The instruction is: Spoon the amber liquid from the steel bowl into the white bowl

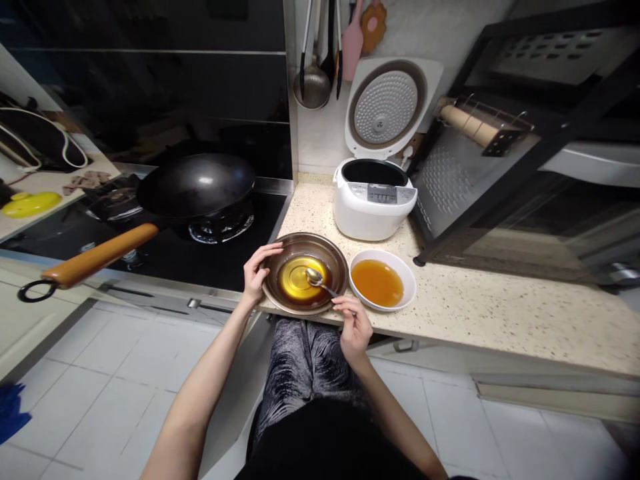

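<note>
A round metal bowl (334, 252) stands at the counter's front edge with clear golden-yellow liquid (295, 277) in it. My left hand (257, 272) grips the bowl's left rim, thumb and fingers around the edge. Between the fingers of my right hand (355, 325) is the handle of a metal spoon (315, 277); its head is over or in the liquid, I cannot tell which. Just right of the metal bowl, a white bowl (411, 283) holds orange-brown liquid (377, 283).
Behind the bowls stands a white rice cooker (373, 217), lid raised. A black wok (195, 183) sits on the stove at left, its wooden handle (103, 255) jutting toward me. A dark metal rack (500, 193) occupies the right; utensils and a strainer (315, 87) hang on the wall.
</note>
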Available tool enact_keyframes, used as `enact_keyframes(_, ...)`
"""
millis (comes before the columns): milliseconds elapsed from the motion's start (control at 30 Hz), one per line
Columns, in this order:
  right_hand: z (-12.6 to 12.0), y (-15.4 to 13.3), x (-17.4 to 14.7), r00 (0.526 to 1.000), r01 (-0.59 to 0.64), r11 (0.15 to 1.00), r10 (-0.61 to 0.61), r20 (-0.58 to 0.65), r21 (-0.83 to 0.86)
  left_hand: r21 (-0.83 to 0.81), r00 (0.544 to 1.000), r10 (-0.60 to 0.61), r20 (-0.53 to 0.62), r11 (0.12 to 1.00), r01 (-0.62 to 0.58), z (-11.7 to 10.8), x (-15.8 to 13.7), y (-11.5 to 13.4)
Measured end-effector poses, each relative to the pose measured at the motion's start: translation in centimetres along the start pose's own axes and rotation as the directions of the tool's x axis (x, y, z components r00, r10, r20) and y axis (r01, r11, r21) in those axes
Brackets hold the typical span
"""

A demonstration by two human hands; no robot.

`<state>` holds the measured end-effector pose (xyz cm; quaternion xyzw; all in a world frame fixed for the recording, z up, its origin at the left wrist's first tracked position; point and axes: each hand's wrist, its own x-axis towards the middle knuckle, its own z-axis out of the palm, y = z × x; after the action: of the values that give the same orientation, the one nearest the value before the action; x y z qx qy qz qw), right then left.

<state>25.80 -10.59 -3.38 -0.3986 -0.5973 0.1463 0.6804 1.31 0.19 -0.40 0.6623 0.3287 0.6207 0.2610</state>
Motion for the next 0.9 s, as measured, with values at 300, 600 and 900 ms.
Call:
enact_keyframes(300,-0.6,-0.7,0.5,0.996,-0.022,1.000,0.022,-0.087,0.006,0.005,1.000,-0.007,0.006,1.000,0.007,0.0,0.1,0.2)
enact_keyframes(600,-1.6,-2.3,2.0,0.987,0.032,0.999,-0.033,-0.157,-0.008,0.013,1.000,-0.006,0.005,1.000,0.006,-0.1,0.0,0.0)
enact_keyframes(900,-3.6,-2.1,3.2,0.957,0.022,0.998,-0.038,-0.289,-0.059,0.010,1.000,-0.003,0.005,1.000,0.003,-0.1,0.0,-0.1)
